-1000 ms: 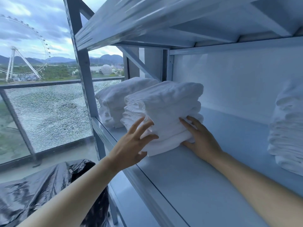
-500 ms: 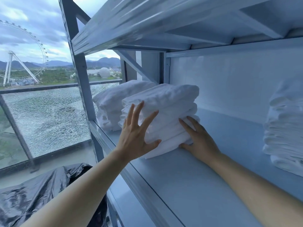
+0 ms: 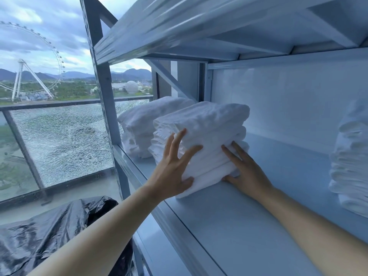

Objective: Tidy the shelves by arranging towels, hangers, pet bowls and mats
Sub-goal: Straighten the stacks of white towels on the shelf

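A soft, rumpled stack of folded white towels (image 3: 201, 136) sits on the smooth pale metal shelf (image 3: 239, 226), just in front of a second stack (image 3: 143, 120). The left hand (image 3: 173, 172), fingers spread, presses its front. The right hand (image 3: 247, 172) lies flat against its right side. A second ago the left fingers were more bent.

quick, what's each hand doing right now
Left hand: open, pressed against the towel stack.
Right hand: open, flat against the stack's other side.
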Available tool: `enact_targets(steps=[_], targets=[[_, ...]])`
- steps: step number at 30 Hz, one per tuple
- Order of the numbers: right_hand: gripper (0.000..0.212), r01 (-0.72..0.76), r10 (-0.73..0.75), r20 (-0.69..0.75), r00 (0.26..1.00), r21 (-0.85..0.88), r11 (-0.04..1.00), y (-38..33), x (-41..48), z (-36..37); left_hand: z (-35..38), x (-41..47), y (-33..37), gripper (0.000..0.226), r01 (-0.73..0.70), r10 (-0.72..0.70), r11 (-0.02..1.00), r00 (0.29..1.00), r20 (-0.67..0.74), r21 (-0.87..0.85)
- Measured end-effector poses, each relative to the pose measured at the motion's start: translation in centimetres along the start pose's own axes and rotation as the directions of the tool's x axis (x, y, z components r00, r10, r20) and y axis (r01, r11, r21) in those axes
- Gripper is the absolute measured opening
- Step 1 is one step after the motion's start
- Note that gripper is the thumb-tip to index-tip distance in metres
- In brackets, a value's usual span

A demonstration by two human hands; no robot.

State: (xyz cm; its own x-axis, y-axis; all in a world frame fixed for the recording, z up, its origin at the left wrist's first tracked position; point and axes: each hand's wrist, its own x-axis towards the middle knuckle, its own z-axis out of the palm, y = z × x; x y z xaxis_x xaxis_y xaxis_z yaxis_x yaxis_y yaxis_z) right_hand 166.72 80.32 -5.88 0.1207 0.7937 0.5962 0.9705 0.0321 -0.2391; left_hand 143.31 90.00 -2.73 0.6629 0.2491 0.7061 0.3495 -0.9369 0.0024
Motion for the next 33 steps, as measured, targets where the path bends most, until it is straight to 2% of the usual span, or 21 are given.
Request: enact_targets(steps=[5, 9, 13, 19, 23, 29, 33], targets=[[0.096, 0.017, -0.017, -0.004, 1.0, 0.021, 1.0, -0.2, -0.3, -0.2, -0.3, 0.0, -0.4, 0.092, -0.008, 0.009, 1.0, 0.998, 0.054, -0.013], [0.092, 0.029, -0.028, -0.011, 1.0, 0.032, 0.999, -0.4, -0.7, -0.3, -0.8, 0.0, -0.2, 0.081, -0.017, 0.017, 1.0, 0.997, 0.071, -0.014], [0.088, 0.029, -0.028, -0.021, 0.999, 0.016, 0.999, -0.8, -1.0, -0.5, -1.4, -0.2, 0.3, 0.068, -0.053, 0.054, 0.998, 0.998, 0.026, -0.019], [0.088, 0.019, -0.019, -0.012, 1.0, -0.006, 1.0, -1.6, -1.3, -0.8, -2.1, -1.3, 1.0, 0.064, -0.065, 0.065, 0.998, 0.997, -0.029, -0.004], [0.09, 0.035, -0.035, -0.003, 0.999, -0.025, 0.999, -2.2, -1.3, -0.7, -2.6, -2.6, 0.7, 0.068, -0.037, 0.037, 0.999, 0.998, -0.049, 0.009], [0.091, 0.011, -0.01, 0.007, 1.0, -0.08, 0.997, -2.5, -1.4, -0.7, -2.6, -2.7, 0.6, 0.086, 0.015, -0.017, 1.0, 0.998, -0.058, -0.027], [0.089, 0.0, 0.001, 0.013, 1.0, -0.124, 0.992, -2.5, -1.4, -0.7, -1.2, -2.2, 1.0, 0.069, 0.022, -0.032, 0.998, 0.985, -0.17, -0.059]])
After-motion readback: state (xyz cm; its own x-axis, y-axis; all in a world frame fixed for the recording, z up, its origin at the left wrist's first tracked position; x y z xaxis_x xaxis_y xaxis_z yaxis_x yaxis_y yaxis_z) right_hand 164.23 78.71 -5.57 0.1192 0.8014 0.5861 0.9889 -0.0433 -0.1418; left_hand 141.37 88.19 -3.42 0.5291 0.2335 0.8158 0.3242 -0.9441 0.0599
